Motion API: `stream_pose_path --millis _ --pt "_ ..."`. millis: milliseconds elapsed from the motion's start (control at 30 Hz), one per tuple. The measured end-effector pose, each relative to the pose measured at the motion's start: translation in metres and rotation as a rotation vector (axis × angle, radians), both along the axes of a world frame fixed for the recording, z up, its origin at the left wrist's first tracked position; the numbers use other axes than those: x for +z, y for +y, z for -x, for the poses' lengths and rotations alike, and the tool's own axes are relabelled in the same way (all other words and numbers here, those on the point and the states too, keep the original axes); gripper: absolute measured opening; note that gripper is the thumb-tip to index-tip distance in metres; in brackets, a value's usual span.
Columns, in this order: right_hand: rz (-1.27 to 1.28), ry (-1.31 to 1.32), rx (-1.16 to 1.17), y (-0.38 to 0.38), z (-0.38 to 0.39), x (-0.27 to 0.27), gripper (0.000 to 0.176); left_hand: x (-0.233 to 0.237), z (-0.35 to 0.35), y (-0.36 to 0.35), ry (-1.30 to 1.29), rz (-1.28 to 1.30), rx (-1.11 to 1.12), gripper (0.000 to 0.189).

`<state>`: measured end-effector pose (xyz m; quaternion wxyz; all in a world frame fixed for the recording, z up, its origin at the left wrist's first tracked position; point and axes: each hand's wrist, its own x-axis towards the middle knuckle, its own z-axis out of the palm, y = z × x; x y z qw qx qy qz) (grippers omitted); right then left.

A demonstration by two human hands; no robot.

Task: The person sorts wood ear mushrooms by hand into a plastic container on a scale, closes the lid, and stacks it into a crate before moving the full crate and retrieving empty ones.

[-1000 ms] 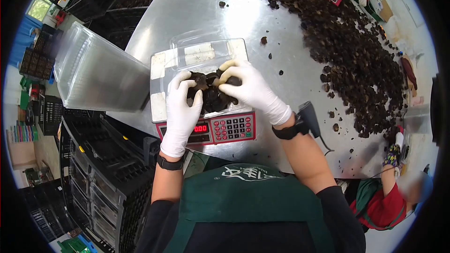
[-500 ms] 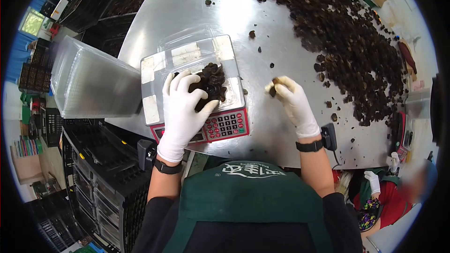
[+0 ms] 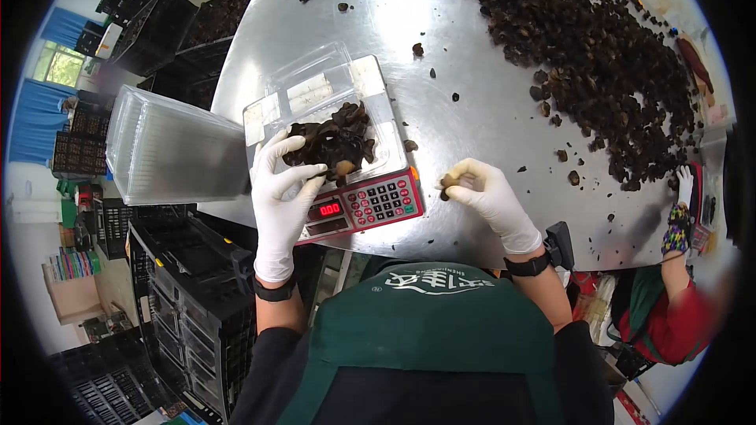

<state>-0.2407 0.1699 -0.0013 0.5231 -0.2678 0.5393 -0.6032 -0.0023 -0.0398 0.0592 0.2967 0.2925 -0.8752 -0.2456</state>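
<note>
Both of my hands wear white gloves. A digital scale [image 3: 383, 200] with a red front and a display reading 0.00 stands at the table's near edge. On its plate lies a clear plastic box [image 3: 386, 130] with its lid folded back, holding a heap of dark wood ear mushrooms [image 3: 335, 138]. My left hand [image 3: 279, 189] is at the heap's left side, fingers curved and apart, fingertips right at the mushrooms. Right of the scale, my right hand [image 3: 488, 197] pinches a small brown mushroom piece [image 3: 447, 182] between thumb and fingers, over the metal table.
A stack of clear plastic boxes [image 3: 177, 149] stands left of the scale. A large spread of dark mushrooms [image 3: 583, 71] covers the table's far right, with loose bits nearer. Black crates [image 3: 189, 283] are at the lower left. Another person's gloved hand [image 3: 685, 185] is at the right edge.
My left hand has drawn back left and opened off the heap, baring the display. My right hand has moved slightly down and left, still pinching the piece. The other person's arm has reached up.
</note>
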Motion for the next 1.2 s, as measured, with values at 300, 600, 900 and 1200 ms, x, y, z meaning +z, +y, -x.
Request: stream_pose_path --millis 300,600,900,1200 --pt "0.323 0.279 0.123 -0.039 -0.027 0.042 0.014 0.001 0.01 0.023 0.282 -0.367 -0.17 0.018" --pt "0.08 0.22 0.013 -0.071 -0.016 0.042 0.017 0.014 0.028 0.05 0.423 -0.887 -0.002 0.004" --pt "0.166 0.003 0.202 -0.113 -0.032 0.04 0.026 0.014 0.013 0.043 0.403 -0.75 0.07 0.006" --pt "0.235 0.014 0.11 -0.078 -0.045 0.029 0.018 -0.006 0.026 0.053 0.329 -0.874 -0.001 0.011"
